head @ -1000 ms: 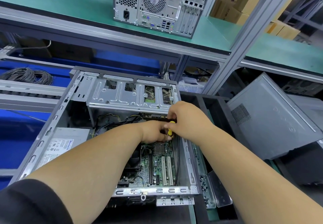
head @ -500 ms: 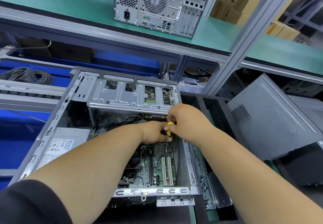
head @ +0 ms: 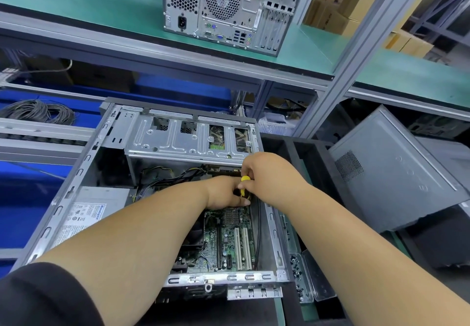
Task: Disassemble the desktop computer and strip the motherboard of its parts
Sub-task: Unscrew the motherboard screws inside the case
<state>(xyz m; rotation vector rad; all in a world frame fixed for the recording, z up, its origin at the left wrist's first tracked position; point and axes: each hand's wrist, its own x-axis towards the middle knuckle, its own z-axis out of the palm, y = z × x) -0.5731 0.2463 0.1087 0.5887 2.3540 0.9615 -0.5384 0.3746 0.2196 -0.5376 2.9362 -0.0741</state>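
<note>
While both hands work close together at centre frame inside the open computer case [head: 178,198], the right hand [head: 267,178] is curled round a yellow-handled screwdriver [head: 244,185]. The left hand [head: 223,193] sits just beside and touching it, fingers bent near the tool's lower part; whether it grips the shaft or only steadies it, I cannot tell. The tip is hidden behind the hands.

Location: the case lies on its side, centre to lower left of frame. The motherboard [head: 229,239] is seated in it, visible below the hands, with the drive cage [head: 188,140] above them and the power supply [head: 84,213] at left.

Judgement, step in hand: likely loosening a fastener near the board's upper edge, under the drive cage. Board not yet stripped; task looks early.

Risks:
- Tip slipping off a screw I cannot see, gouging the board; cause would be working blind with the hands covering the spot.
- A freed screw dropping among the black cables [head: 167,175] beside the hands.
- Forearms leaning on the case's metal rim.

Counts:
- hands: 2
- screwdrivers: 1
- open cases: 1
- closed towers: 1 on the green shelf [head: 226,10] at top, 1 tilted grey tower [head: 396,173] at right
- white expansion slots [head: 241,246] on board: 2
- cable coil [head: 38,112], upper left: 1
</note>
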